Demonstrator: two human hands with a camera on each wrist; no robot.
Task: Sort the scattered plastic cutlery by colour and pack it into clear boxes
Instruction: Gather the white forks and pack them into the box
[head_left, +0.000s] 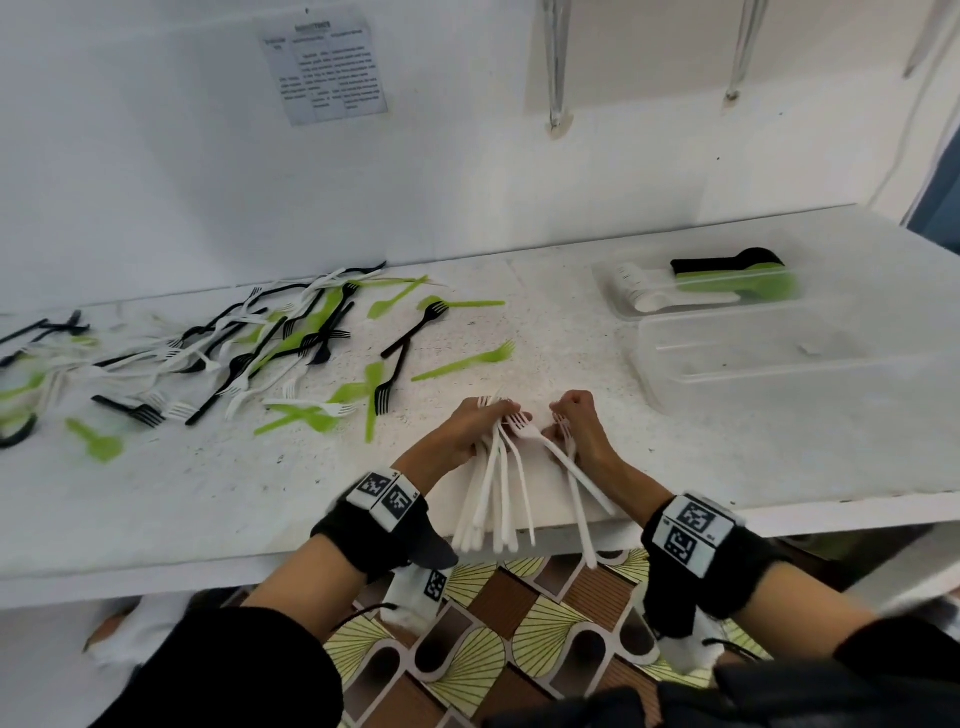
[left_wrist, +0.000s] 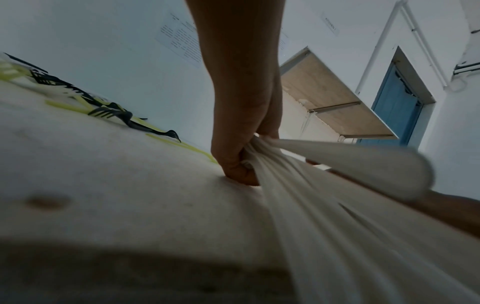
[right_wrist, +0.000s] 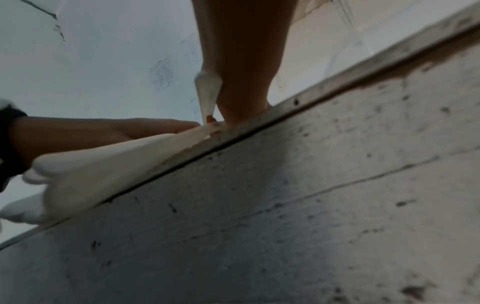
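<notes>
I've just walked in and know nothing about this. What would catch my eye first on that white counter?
Probably the two hands at the near edge: the left hand grips a bundle of white forks whose handles stick out over the edge, while the right hand holds a couple more. Next, the tangle of black, white and green cutlery strewn across the left, and the clear boxes at far right, one already holding cutlery.

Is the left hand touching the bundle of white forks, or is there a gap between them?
Touching. In the left wrist view the left hand has its fingers curled round the white forks; the head view agrees.
</notes>
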